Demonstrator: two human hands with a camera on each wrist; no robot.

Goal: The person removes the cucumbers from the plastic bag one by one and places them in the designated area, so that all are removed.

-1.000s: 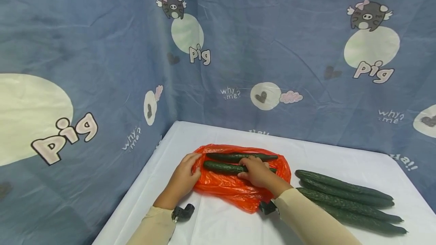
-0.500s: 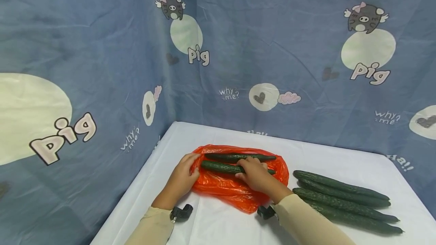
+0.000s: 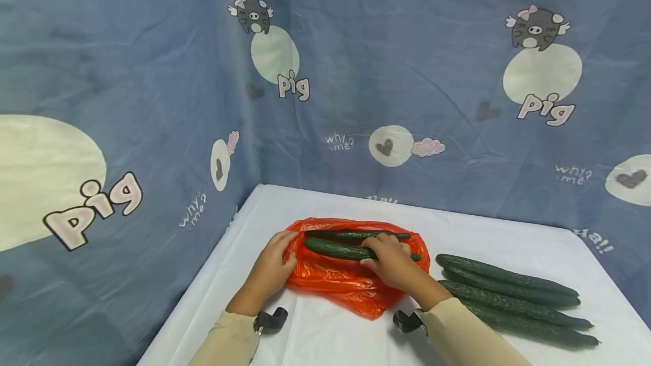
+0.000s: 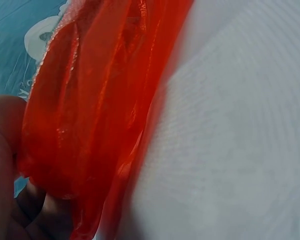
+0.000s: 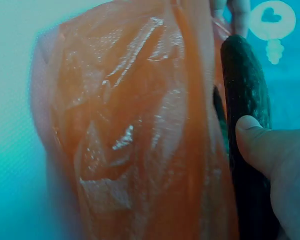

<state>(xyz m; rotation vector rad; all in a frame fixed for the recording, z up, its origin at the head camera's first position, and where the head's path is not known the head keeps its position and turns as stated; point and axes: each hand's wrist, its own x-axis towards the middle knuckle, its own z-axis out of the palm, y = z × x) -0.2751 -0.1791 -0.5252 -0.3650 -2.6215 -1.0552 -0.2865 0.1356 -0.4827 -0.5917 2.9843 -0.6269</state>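
Note:
A red plastic bag [image 3: 325, 275] lies spread on the table, its mouth open. My left hand [image 3: 272, 261] pinches the bag's left edge; in the left wrist view the red film [image 4: 90, 110] passes between thumb and fingers. Over the bag's opening, my right hand [image 3: 391, 258] grips a dark green cucumber [image 3: 333, 248] near its right part. The right wrist view shows the thumb pressed along this cucumber [image 5: 245, 85]. Just behind it, a second cucumber [image 3: 351, 234] lies in the bag.
Several more cucumbers [image 3: 513, 298] lie side by side on the white-covered table [image 3: 325, 332], right of the bag. A blue printed cloth [image 3: 325, 61] hangs behind and along the left. Black wrist cameras [image 3: 272, 319] sit below both hands.
My right hand has shifted slightly right, and the gripped cucumber has moved with it. The left hand stays at the bag's edge. The whole head view has drifted a little.

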